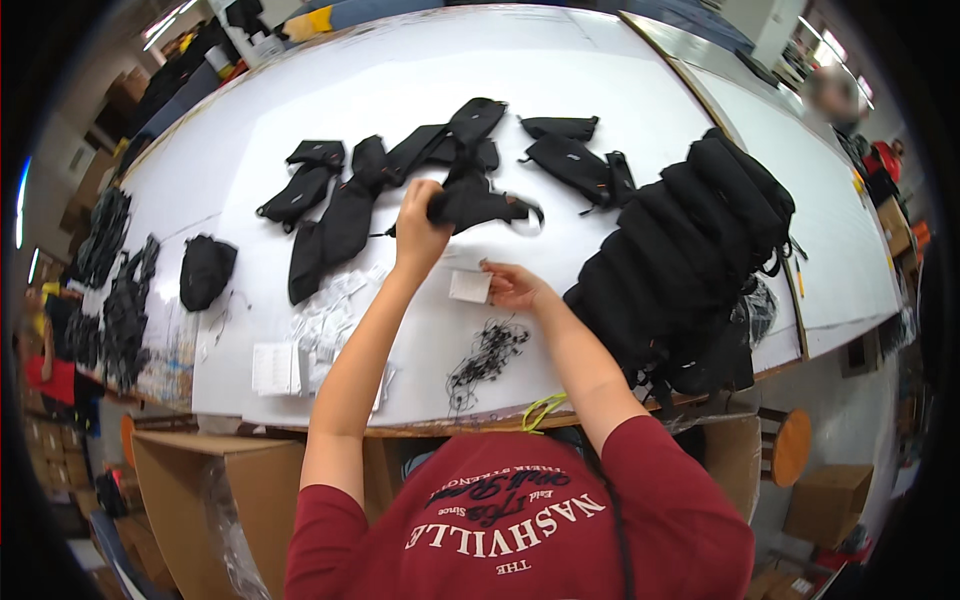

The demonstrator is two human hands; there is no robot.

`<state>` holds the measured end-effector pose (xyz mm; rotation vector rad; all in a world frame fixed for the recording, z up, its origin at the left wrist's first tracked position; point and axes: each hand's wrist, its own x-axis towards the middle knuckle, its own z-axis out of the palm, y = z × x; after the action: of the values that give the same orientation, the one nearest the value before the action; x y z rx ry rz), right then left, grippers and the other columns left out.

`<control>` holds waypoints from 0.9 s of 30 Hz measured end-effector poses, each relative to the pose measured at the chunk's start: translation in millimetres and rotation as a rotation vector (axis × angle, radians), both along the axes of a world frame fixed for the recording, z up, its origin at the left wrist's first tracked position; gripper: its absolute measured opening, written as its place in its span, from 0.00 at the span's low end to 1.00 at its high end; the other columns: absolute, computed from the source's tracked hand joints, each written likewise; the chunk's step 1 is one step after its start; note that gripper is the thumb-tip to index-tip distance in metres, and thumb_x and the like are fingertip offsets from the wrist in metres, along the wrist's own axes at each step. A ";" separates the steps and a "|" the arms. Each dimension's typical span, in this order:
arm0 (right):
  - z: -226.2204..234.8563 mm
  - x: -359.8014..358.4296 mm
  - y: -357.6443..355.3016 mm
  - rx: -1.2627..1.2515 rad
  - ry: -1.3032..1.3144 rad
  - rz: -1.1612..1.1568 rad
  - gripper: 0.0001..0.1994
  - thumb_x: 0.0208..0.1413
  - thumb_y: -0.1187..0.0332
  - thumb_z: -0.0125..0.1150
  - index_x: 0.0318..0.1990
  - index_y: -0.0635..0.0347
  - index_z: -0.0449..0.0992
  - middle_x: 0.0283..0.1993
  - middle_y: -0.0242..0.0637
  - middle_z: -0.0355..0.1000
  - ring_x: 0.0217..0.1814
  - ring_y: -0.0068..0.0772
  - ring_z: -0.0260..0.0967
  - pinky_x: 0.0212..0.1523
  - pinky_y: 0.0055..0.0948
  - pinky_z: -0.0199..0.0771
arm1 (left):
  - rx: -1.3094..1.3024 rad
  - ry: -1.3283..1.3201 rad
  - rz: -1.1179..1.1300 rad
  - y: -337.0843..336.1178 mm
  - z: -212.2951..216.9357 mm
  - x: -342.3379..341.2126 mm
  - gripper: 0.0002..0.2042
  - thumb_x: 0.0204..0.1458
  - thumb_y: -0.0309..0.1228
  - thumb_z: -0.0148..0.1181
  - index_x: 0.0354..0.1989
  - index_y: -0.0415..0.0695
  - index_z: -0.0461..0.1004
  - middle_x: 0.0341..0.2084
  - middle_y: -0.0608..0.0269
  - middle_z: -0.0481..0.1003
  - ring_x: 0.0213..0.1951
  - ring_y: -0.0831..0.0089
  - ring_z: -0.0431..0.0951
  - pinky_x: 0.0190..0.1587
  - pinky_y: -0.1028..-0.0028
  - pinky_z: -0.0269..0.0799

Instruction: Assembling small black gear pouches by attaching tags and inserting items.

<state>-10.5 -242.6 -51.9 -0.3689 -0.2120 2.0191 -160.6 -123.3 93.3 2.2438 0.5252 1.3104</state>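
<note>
My left hand [422,225] is closed on a small black fabric pouch [475,203] above the middle of the table. A pale loop shows at the pouch's right end, smeared by motion. Between the fingers of my right hand [515,288] is a white paper tag [469,286], held just nearer to me than the pouch. Several similar black pouches [345,225] lie beyond and to the left of my left hand. Below the tag, a tangle of thin black strings [490,350] rests on the white tabletop [610,75].
Loose white tags [340,310] and a stack of white cards [276,369] lie left of my arms. A long row of black bags [690,230] leans together at the right. Cardboard boxes [225,500] stand below the table edge. People are in the background at both sides.
</note>
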 end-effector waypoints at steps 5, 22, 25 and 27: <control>15.9 -10.7 3.6 -0.226 -0.301 -0.151 0.08 0.59 0.65 0.55 0.32 0.59 0.74 0.14 0.22 0.58 0.15 0.11 0.54 0.18 0.15 0.57 | 0.208 0.495 -0.124 -46.2 -38.1 -107.3 0.21 0.31 0.14 0.57 0.40 0.44 0.70 0.45 0.61 0.71 0.52 0.58 0.68 0.54 0.67 0.62; 140.5 -50.2 -87.0 0.150 -1.458 -0.217 0.08 0.55 0.66 0.62 0.31 0.60 0.74 0.15 0.26 0.65 0.14 0.13 0.57 0.15 0.17 0.57 | -0.082 0.440 0.122 -88.4 -35.8 -105.8 0.18 0.44 0.26 0.60 0.46 0.53 0.74 0.57 0.57 0.66 0.60 0.56 0.61 0.60 0.60 0.57; 151.2 -59.0 -85.2 0.155 -1.627 -0.309 0.08 0.54 0.66 0.62 0.30 0.61 0.75 0.14 0.25 0.63 0.14 0.12 0.55 0.15 0.17 0.52 | -0.168 0.416 0.104 -93.6 -62.7 -83.5 0.17 0.42 0.28 0.63 0.43 0.57 0.76 0.60 0.55 0.63 0.63 0.55 0.56 0.62 0.58 0.54; 141.8 -65.6 -92.6 0.177 -1.657 -0.376 0.08 0.54 0.66 0.62 0.30 0.62 0.76 0.13 0.25 0.62 0.14 0.12 0.55 0.16 0.18 0.50 | -0.199 0.334 0.084 -102.3 -73.1 -85.6 0.15 0.42 0.28 0.63 0.40 0.56 0.77 0.59 0.56 0.64 0.62 0.55 0.58 0.62 0.58 0.54</control>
<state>-76.1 -335.1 89.9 -1.7253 -1.1845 0.8682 -246.2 -225.6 20.2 2.3003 0.8379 0.8773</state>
